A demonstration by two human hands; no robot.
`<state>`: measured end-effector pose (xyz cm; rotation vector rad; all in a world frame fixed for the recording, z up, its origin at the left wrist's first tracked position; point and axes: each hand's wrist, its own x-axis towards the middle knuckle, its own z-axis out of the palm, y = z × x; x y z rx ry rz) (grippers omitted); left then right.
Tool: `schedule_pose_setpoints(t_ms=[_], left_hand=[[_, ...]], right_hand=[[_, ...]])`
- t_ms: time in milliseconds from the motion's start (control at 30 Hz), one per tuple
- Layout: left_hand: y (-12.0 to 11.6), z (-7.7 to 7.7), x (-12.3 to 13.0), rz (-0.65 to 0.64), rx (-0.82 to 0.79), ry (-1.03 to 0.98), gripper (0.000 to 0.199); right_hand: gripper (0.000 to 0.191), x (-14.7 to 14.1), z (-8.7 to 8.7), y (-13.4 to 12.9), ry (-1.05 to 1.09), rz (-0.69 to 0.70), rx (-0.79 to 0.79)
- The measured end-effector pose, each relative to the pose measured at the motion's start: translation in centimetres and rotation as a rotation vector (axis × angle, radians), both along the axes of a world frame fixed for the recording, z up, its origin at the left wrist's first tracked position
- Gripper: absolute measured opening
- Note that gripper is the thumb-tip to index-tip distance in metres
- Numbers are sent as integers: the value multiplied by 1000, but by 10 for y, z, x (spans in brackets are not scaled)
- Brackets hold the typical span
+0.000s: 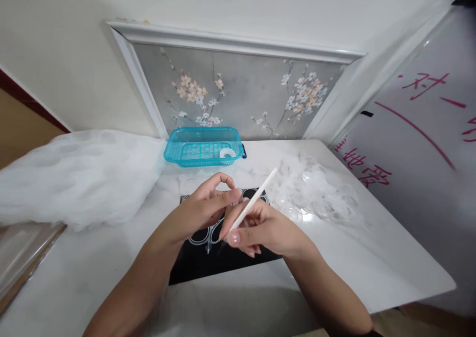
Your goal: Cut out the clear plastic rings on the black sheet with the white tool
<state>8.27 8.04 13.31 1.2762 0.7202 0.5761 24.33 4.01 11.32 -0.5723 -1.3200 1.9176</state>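
My right hand is closed around a slim white pen-like stick, between thumb and fingers. The stick slants up to the right, and a dark, blurred tip shows below the fingers. My left hand is beside it, thumb and index finger brought together close to the right hand's knuckles. Whether something small is pinched there, I cannot tell. Beneath both hands lies a black sheet printed with pale ring outlines and a pointed shape, partly hidden by the hands.
A blue plastic basket stands at the back with a white ring-shaped roll inside. At right is a spread of clear film pieces. A large translucent white bag fills the left. A whiteboard borders the white table.
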Motion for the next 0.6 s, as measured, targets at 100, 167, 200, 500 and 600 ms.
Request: schedule_pose_setpoints(t_ms=[100, 167, 200, 500, 600], left_hand=[[4, -2, -1, 25, -101, -93, 28], [8, -5, -2, 50, -204, -173, 31], [10, -7, -2, 73, -254, -210, 33], [26, -12, -5, 430, -290, -319, 39], [32, -10, -14, 519, -237, -368, 34]], right_hand=[[10, -4, 3, -2, -165, -84, 238], [9, -6, 3, -2, -253, -194, 415], [8, -6, 2, -2, -283, -247, 490], [17, -11, -12, 5, -347, -451, 805], [16, 1, -9, 11, -393, -532, 810]])
